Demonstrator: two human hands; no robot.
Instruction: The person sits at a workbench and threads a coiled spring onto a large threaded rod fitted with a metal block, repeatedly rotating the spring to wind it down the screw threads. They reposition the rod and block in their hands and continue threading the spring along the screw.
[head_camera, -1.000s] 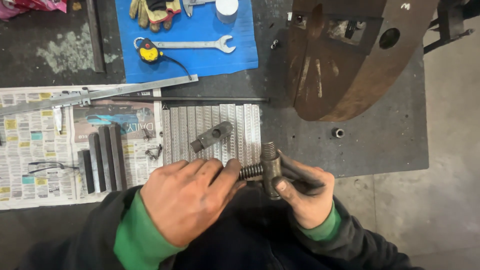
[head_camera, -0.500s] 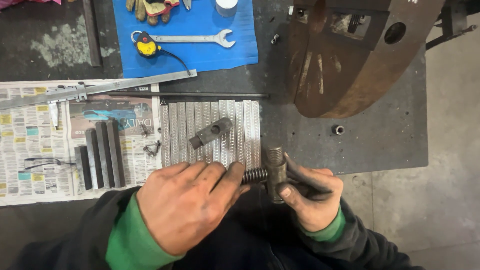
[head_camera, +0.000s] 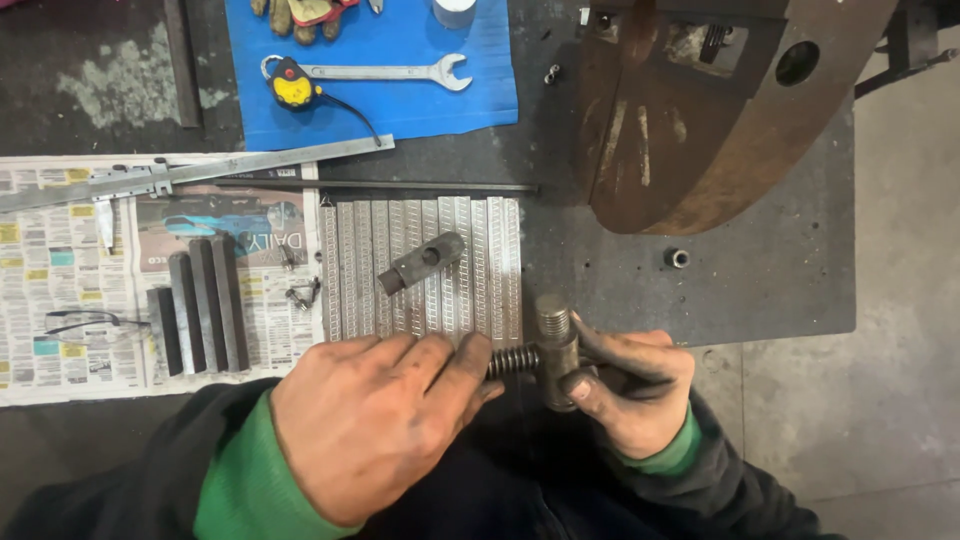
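Left hand (head_camera: 375, 420): palm down, fingers extended rightward, fingertips pinched together. Right hand (head_camera: 630, 385): curled in a closed grip, thumb on top, index finger wrapped in front. Both forearms enter from below and converge; fingers grimy.

A single head-worn camera looks steeply down, close above the workbench (head_camera: 760, 290) edge and the person's lap.
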